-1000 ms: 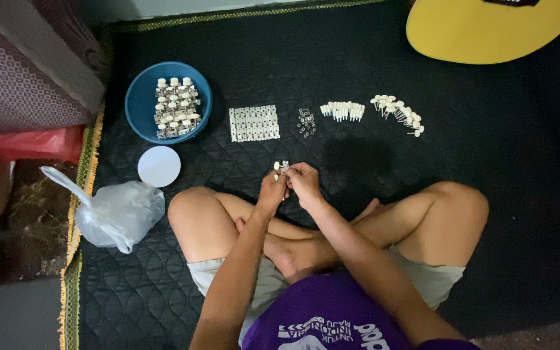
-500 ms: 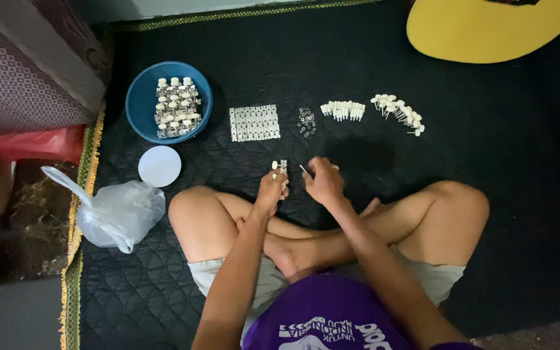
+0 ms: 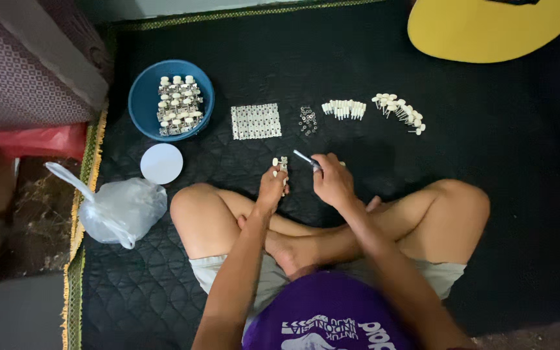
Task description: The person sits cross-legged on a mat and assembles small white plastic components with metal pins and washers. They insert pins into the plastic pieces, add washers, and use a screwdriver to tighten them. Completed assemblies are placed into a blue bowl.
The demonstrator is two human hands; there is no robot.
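Two hands over the black mat: left hand fingers pinched a white-knobbed metal part, right hand fingers gripped a thin tool.

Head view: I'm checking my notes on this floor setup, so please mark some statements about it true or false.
1. The blue bowl holds small white-capped metal parts. True.
2. The left hand holds a small assembly with white knobs. True.
3. The right hand is empty. False: it holds a thin tool.
4. The white round lid lies inside the bowl. False: it lies on the dark mat, beside the bowl.
5. A clear plastic bag lies beside the person's left knee. True.
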